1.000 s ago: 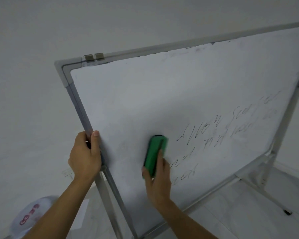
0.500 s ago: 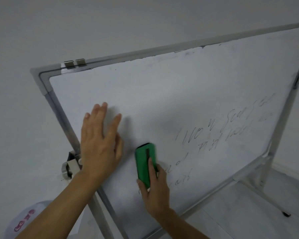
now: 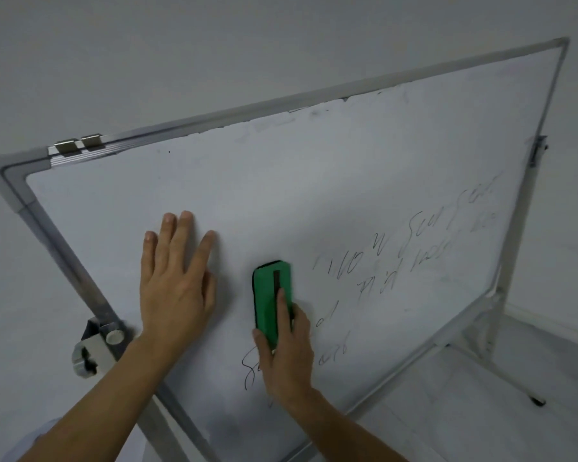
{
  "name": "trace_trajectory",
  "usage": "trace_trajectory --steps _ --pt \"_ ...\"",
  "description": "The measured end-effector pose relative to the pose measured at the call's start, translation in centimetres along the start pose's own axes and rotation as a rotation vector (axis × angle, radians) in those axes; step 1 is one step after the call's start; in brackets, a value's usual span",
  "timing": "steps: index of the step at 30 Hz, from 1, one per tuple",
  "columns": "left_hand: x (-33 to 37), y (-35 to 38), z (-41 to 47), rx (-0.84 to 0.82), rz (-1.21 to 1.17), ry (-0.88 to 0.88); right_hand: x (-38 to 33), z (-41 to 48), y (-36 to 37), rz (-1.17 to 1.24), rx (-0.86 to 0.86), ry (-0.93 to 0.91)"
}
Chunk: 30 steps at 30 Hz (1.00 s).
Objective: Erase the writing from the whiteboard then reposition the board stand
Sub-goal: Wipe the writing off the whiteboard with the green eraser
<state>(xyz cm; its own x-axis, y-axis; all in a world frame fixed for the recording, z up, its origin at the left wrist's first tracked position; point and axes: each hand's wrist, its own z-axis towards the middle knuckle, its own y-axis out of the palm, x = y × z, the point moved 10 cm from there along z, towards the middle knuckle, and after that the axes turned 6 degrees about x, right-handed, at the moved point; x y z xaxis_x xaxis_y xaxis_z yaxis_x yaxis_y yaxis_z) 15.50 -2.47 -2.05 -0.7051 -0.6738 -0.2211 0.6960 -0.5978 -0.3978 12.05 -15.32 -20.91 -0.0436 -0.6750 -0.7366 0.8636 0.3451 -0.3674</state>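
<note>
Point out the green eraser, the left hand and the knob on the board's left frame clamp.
green eraser (image 3: pixel 270 295), head view, upper face beside its dark slot.
left hand (image 3: pixel 174 281), head view, back of the hand, flat on the board.
knob (image 3: pixel 115 337), head view, its ribbed round face.

Two bare forearms in view, no sleeves to frame edge. Left hand (image 3: pixel 176 288): no ring, watch or glove; nails short, plain. Right hand (image 3: pixel 289 353): likewise bare, no jewellery, wrist uncovered. Pale bluish cloth (image 3: pixel 30 441) at lower left, beside left forearm; cannot tell if clothing.
</note>
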Motion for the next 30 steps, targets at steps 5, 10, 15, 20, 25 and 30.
trace_trajectory --steps 5,10,15,20,25,30 --pt "0.1 0.0 0.2 -0.02 0.001 0.037 14.3 2.7 -1.8 0.046 0.063 0.7" --pt "0.6 0.0 0.2 0.028 0.014 -0.008 7.0 3.0 -1.7 0.117 0.019 0.387" --pt "0.7 0.2 0.1 0.044 0.026 -0.041 4.5 3.3 -1.9 -0.012 0.025 -0.003" --pt "1.4 0.5 0.7 0.024 0.045 -0.024 16.5 5.3 -2.9 0.141 0.081 0.813" --pt "4.4 1.9 2.0 0.002 0.013 0.085 6.1 4.9 -2.2 0.16 0.03 0.289" --pt "6.1 4.1 3.6 -0.042 0.035 0.102 10.1 5.6 -3.5 0.002 0.046 0.21"
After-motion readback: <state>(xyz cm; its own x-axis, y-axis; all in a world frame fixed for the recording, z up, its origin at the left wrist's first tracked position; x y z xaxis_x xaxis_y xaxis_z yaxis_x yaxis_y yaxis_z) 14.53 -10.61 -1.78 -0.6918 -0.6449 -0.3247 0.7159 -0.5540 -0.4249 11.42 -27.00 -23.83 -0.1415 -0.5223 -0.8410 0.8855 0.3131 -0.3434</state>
